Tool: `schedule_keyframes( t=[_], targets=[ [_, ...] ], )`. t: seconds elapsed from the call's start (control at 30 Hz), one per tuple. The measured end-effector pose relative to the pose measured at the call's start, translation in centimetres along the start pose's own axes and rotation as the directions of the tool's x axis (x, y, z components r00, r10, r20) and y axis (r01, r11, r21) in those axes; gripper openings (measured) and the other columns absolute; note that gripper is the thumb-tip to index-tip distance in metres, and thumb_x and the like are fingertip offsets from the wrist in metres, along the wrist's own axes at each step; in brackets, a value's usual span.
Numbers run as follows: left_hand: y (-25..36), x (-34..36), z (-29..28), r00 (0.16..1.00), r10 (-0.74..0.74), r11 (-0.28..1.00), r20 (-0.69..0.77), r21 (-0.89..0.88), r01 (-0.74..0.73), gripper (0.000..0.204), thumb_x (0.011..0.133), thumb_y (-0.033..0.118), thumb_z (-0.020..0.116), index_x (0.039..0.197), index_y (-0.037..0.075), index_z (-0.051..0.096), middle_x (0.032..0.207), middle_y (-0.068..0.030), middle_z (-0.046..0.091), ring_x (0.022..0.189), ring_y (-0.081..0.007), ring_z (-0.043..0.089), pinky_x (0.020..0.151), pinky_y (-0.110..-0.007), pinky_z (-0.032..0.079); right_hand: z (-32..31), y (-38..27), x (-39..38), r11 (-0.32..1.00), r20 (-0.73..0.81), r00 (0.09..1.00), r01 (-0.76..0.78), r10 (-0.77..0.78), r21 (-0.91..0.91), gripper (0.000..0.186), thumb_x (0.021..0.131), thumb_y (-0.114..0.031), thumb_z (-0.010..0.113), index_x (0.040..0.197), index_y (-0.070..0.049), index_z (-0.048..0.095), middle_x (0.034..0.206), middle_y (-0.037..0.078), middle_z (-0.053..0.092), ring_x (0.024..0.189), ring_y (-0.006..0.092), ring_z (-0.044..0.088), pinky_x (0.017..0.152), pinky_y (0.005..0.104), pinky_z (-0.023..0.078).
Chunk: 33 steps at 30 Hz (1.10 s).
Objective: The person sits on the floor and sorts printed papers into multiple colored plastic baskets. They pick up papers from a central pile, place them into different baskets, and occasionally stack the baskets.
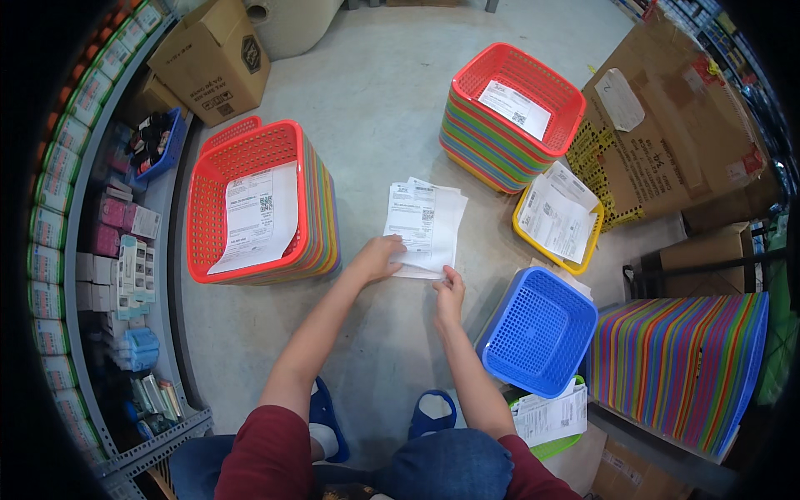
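A loose stack of white printed sheets (417, 221) is in front of me, low over the grey floor, its edges not lined up. My left hand (382, 257) is closed at the stack's lower left edge, fingertips on the paper. At the lower right corner, my right hand (450, 293) pinches the sheets between thumb and fingers. To the left stands a tall nested stack of colourful baskets with a red basket (200, 237) on top, a printed sheet (260, 212) lying in it. The blue basket (537, 333) is nearest my right forearm and holds nothing.
At the far right, another basket stack (479, 137) has a sheet in its red top. Beside it sit a yellow basket (522, 229) with papers and a large carton (667, 125). A green basket (560, 448) with papers lies near my right elbow. Shelving (179, 333) lines the left.
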<state>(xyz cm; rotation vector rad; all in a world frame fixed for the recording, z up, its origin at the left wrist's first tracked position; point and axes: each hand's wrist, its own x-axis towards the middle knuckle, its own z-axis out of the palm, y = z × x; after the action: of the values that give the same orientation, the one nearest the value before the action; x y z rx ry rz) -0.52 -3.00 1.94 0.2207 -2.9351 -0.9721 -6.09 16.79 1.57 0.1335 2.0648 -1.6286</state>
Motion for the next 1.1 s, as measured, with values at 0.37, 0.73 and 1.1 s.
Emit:
schedule_keyframes(
  t=[0.37, 0.73, 1.1],
  targets=[
    [20.7, -0.9, 7.6, 0.860, 0.445, 0.810, -0.251, -0.297, -0.506, 0.036, 0.086, 0.007, 0.055, 0.121, 0.004, 0.060, 0.115, -0.0159, 0.064, 0.102, -0.0278, 0.065, 0.085, -0.035, 0.054, -24.1, -2.8, -15.9, 0.280, 0.328, 0.845, 0.465, -0.422, -0.840, 0.050, 0.072, 0.005, 0.058, 0.121, 0.002, 0.056, 0.120, 0.022, 0.057, 0.114, 0.0365, 0.054, 0.099, 0.0472, 0.038],
    [27.6, -0.3, 4.3, 0.735, 0.561, 0.825, 0.380, -0.185, -0.534, 0.014, 0.074, 0.010, 0.061, 0.087, 0.006, 0.067, 0.076, -0.0146, 0.067, 0.076, -0.0290, 0.068, 0.068, -0.040, 0.054, -27.3, -3.3, -14.1, -0.004, 0.343, 0.461, 0.592, -0.818, -0.806, 0.022, 0.067, 0.003, 0.065, 0.085, -0.008, 0.062, 0.084, 0.007, 0.059, 0.089, 0.0278, 0.058, 0.075, 0.0395, 0.040],
    [10.9, -2.8, -3.0, 0.409, -0.278, 0.917, -0.869, -0.366, -0.155, 0.025, 0.085, 0.002, 0.050, 0.109, 0.003, 0.058, 0.109, -0.0175, 0.058, 0.096, -0.0299, 0.058, 0.088, -0.040, 0.046, -12.8, -25.5, -10.5, -0.446, 0.596, -0.185, 0.834, -0.781, -0.325, 0.049, 0.062, -0.004, 0.074, 0.103, -0.029, 0.070, 0.096, 0.004, 0.066, 0.081, 0.0173, 0.065, 0.062, 0.0273, 0.039]
  ],
)
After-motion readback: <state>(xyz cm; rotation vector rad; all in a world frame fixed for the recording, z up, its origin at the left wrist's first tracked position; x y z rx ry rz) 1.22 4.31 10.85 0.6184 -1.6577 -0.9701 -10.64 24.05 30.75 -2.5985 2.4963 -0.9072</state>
